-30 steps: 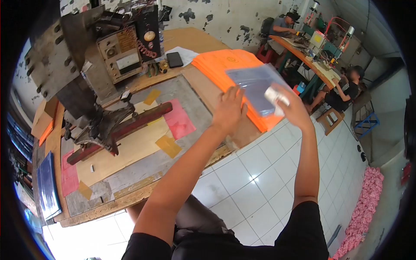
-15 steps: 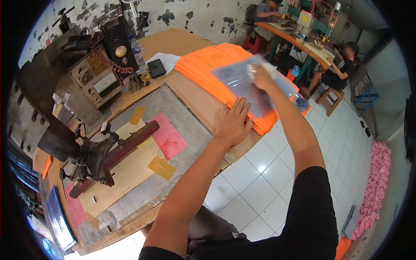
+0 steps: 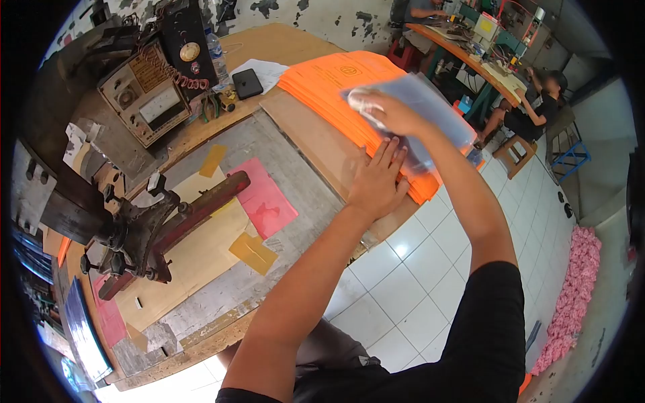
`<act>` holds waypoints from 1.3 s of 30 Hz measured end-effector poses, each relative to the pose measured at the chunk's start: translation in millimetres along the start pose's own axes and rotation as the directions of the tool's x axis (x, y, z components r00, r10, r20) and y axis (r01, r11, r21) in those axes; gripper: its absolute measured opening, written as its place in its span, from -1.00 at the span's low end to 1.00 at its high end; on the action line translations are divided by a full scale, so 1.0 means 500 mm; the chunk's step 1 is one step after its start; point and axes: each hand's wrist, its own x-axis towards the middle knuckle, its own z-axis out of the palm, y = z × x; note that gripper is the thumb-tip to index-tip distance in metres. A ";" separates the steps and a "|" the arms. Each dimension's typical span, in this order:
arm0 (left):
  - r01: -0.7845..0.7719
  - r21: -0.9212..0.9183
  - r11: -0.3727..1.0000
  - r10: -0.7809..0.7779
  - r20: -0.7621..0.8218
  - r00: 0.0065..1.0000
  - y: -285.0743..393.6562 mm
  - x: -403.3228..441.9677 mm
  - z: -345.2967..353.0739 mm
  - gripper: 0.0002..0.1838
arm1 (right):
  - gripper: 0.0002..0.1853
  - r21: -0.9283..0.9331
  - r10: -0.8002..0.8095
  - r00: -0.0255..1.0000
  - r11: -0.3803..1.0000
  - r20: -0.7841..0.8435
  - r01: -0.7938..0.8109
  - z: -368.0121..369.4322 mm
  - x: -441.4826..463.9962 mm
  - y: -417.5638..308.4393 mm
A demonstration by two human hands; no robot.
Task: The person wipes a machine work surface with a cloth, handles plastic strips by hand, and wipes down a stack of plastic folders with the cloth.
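A stack of orange sheets (image 3: 322,84) lies at the right side of the workbench, with a clear plastic sheet (image 3: 430,107) on top. My right hand (image 3: 393,114) holds a crumpled white cloth (image 3: 365,104) against the left part of the plastic. Just below it, my left hand (image 3: 377,181) rests with fingers spread at the near edge of the stack and holds nothing. To the left stands a press with a red bar (image 3: 201,208) over a tan board (image 3: 195,248).
A phone (image 3: 247,83), pliers (image 3: 213,107) and a plastic bottle (image 3: 217,57) are behind the press bed. A control box (image 3: 144,94) stands at the back left. Two people sit at another bench (image 3: 470,60) at the upper right. Pink material (image 3: 571,295) lies on the floor.
My right hand has moved the white cloth across the plastic toward its left edge. My left hand stays at the stack's near edge. The camera view has shifted slightly.
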 end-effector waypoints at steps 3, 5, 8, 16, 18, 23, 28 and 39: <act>0.009 0.007 1.000 -0.009 0.020 1.000 0.010 -0.006 -0.002 -0.30 | -0.54 0.071 0.041 0.996 0.997 -0.078 -0.036 -0.033 -0.063 0.050; 0.004 0.004 1.000 -0.004 0.027 1.000 0.010 -0.003 -0.012 -0.29 | -0.55 -0.093 0.167 0.953 0.976 -0.255 -0.196 -0.063 -0.141 0.233; 0.002 0.035 0.999 -0.004 0.037 0.999 0.009 -0.004 -0.007 -0.29 | -0.56 -0.194 0.183 0.922 0.946 -0.342 -0.260 -0.083 -0.210 0.278; 0.024 0.028 0.999 -0.026 0.042 0.999 0.011 -0.005 -0.004 -0.29 | -0.65 -0.068 0.178 0.951 0.977 -0.252 -0.201 -0.087 -0.336 -0.013; 0.030 0.021 0.999 -0.031 0.054 0.998 0.010 -0.009 -0.004 -0.29 | -0.67 0.117 0.415 0.842 0.909 -0.346 -0.400 -0.127 -0.380 0.034; 0.056 0.016 0.998 -0.058 0.111 0.992 0.012 -0.003 -0.011 -0.28 | -0.57 -0.046 0.073 0.966 0.995 -0.246 -0.087 -0.063 -0.346 -0.140; 0.052 0.068 0.996 -0.061 0.147 0.987 0.015 -0.005 -0.020 -0.27 | -0.52 0.087 0.140 0.946 0.989 -0.292 -0.120 -0.104 -0.408 -0.080; 0.037 0.025 0.999 -0.040 0.149 0.988 0.017 -0.010 -0.032 -0.12 | -0.56 0.074 0.511 0.684 0.825 -0.521 -0.560 -0.048 -0.634 -0.356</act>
